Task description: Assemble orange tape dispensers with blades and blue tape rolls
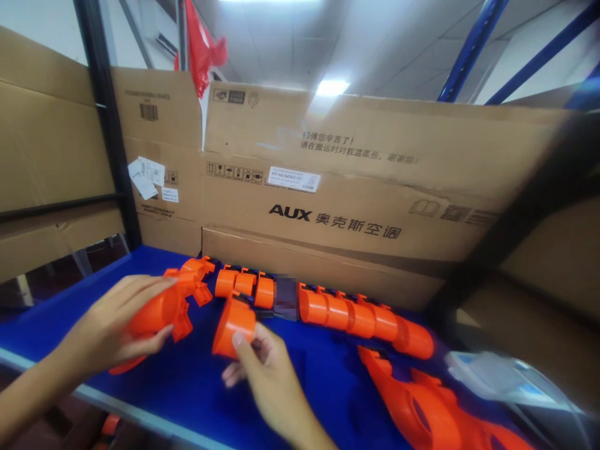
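Observation:
My left hand (124, 315) is curled around an orange plastic ring-shaped part (164, 312) at the left of the blue tabletop (323, 387). More orange parts (199, 270) with small clip-like ends lie just beyond it. In front of me, my right hand (267, 365) grips a short orange plastic cylinder (235, 328) with a black piece on its upper edge, thumb on the near side. Behind that stand several similar orange cylinders (266, 290) in a row, and another row of orange cylinders (360, 319) extends right.
A dark, blurred rectangular object (285, 297) sits between the rows. Larger curved orange parts (422, 406) lie front right, beside a clear plastic container (504, 375). Cardboard panels (328, 187) wall the back; dark posts (105, 125) rise at the sides. A metal edge (140, 412) borders the front.

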Tool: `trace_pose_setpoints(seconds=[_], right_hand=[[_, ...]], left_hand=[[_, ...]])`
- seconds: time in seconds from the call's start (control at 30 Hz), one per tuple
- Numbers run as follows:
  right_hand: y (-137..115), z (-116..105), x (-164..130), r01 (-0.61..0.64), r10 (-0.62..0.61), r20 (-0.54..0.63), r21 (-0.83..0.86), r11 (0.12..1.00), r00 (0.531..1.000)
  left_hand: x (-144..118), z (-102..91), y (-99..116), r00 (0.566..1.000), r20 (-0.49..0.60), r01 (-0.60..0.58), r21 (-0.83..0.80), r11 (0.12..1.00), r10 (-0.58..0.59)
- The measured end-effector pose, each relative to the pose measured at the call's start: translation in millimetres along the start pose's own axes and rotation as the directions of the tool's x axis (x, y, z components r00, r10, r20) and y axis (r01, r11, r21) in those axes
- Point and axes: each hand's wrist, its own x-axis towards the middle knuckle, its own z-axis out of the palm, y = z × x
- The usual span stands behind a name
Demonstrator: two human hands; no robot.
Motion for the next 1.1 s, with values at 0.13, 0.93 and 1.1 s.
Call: trace_pose_setpoints(seconds=[0.13,0.93,1.1], right_hand=[[35.5,25.1,13.9,-0.069,0.074,0.041,-0.116,0.991,0.996],[-10.0,-97.4,55.3,0.151,-0.174,-0.333,-0.095,0.984,0.927],[-0.1,-117.3,62.8,0.19,-0.231,-0.42,-0.138,0.972,0.878]], left_hand=[[9.8,-12.4,-1.4,0.988,-0.152,0.036,0.024,0.999,-0.032],[66.1,98.2,151.7,0.967,0.067,-0.159,-0.597,0.786,0.247],[97.7,131.6,170.5,0.872,0.273,0.348,-0.93,0.121,-0.406]])
